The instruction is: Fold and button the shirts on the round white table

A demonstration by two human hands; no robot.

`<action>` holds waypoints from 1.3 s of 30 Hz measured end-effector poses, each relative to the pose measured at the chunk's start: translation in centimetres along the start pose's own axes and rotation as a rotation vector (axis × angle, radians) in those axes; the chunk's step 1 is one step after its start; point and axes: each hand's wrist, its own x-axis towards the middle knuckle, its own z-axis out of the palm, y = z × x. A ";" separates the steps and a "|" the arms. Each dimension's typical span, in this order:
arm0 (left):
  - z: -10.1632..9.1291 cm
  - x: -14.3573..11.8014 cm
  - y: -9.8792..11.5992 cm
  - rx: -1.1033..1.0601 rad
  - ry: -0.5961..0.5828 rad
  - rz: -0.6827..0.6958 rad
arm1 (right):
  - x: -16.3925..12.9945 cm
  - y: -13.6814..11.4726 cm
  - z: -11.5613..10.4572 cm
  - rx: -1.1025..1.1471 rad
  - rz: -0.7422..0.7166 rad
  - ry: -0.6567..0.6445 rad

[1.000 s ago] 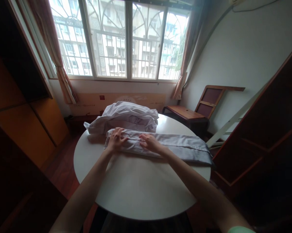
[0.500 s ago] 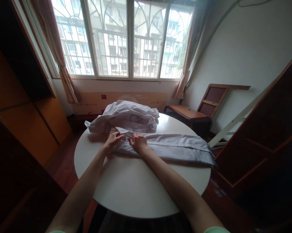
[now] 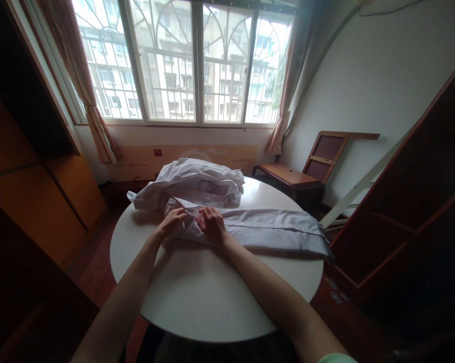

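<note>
A pale grey shirt (image 3: 272, 229), folded into a long strip, lies across the round white table (image 3: 208, 297) from the middle to the right rim. My left hand (image 3: 173, 223) and my right hand (image 3: 211, 224) sit close together at the strip's left end, with the fingers curled into the cloth. A heap of crumpled pale garments (image 3: 191, 184) lies just behind both hands.
A dark wooden chair (image 3: 299, 174) stands beyond the table at the right, below the barred window (image 3: 182, 60). Orange cabinets (image 3: 30, 191) line the left side. A dark wooden frame (image 3: 412, 201) rises close at the right.
My right hand slid left along the strip to meet my left hand. Both hands went from lying flat to gripping the cloth at the left end.
</note>
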 end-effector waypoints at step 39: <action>2.4 -0.6 2.2 -0.070 0.086 0.144 | 0.0 0.6 0.7 0.297 0.099 0.117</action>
